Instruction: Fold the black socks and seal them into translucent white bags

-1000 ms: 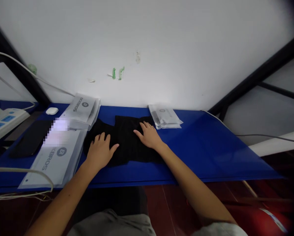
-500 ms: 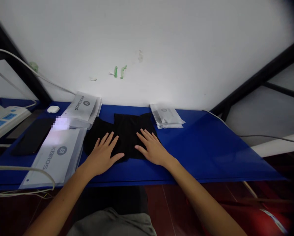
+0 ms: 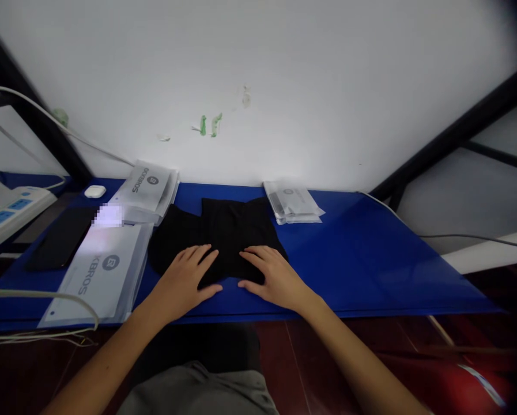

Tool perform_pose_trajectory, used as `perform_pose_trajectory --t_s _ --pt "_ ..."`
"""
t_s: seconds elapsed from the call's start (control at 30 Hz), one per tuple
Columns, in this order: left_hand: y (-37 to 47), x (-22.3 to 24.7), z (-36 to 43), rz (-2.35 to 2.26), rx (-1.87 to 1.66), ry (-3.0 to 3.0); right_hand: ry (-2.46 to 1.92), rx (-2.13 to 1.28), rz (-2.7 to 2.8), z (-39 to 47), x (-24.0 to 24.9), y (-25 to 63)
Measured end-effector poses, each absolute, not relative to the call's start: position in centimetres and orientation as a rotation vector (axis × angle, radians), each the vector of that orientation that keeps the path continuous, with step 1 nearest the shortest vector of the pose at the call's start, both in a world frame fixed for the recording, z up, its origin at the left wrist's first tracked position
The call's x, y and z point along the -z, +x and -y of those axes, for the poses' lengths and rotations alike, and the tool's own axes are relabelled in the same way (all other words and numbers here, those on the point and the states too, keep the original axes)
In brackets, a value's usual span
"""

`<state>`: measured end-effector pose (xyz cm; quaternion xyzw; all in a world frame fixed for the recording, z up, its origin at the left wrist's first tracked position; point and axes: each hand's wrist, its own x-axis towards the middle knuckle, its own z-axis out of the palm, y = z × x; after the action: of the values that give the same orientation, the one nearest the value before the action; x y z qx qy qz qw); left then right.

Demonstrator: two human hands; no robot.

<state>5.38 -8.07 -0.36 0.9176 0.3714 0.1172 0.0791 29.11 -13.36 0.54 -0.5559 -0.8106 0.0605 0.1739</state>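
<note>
A black piece of fabric [image 3: 226,225] lies spread on the blue table [image 3: 348,265]; its exact kind cannot be made out. My left hand [image 3: 189,280] rests on its near left part, fingers extended and thumb pointing right onto the blue surface. On the near right part lies my right hand [image 3: 273,276], its fingers also apart and the thumb off the cloth's near edge. Neither hand holds anything. The hands partly cover the fabric's near edge.
Left of the fabric lie printed plastic bags [image 3: 100,276] and, behind them, a stack of more bags [image 3: 148,187]. Further bags [image 3: 293,202] sit at the back right. A phone [image 3: 61,239], a white earphone case [image 3: 94,191], a power strip [image 3: 16,213] and loose cables stand left.
Both hands have slid toward me over the fabric, and their fingers are more bent. The thumbs now reach past its near edge. The fabric stays in nearly the same place.
</note>
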Motion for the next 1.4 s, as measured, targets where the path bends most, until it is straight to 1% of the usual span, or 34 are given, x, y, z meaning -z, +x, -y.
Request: perform_pose_trajectory --t_s 0.23,0.37,0.6,0.73,0.97,1.23,1.4 --pt "6.4 0.5 8.7 -1.132 -0.346 2.854 -1.632 0.064 2.421 13.4 -0.3 28.4" --pt "7.3 0.4 9.3 -1.105 -0.391 2.908 -1.700 0.069 2.385 13.1 -0.3 28.0" --pt "7.9 0.2 9.1 -1.136 -0.328 2.904 -1.722 0.035 2.304 13.1 -0.3 28.0" --pt "7.1 0.6 8.9 -1.131 -0.392 2.929 -1.699 0.095 2.360 13.4 -0.1 28.3" --pt "5.5 0.9 8.9 -1.306 -0.436 2.927 -1.773 0.222 2.362 14.1 0.1 29.8" --pt "3.9 -0.1 8.6 -1.464 -0.274 2.859 -1.798 0.153 2.317 14.5 0.1 31.1" --pt "3.0 -1.6 8.6 -1.303 -0.185 2.782 -1.780 -0.009 2.292 14.7 -0.5 31.7"
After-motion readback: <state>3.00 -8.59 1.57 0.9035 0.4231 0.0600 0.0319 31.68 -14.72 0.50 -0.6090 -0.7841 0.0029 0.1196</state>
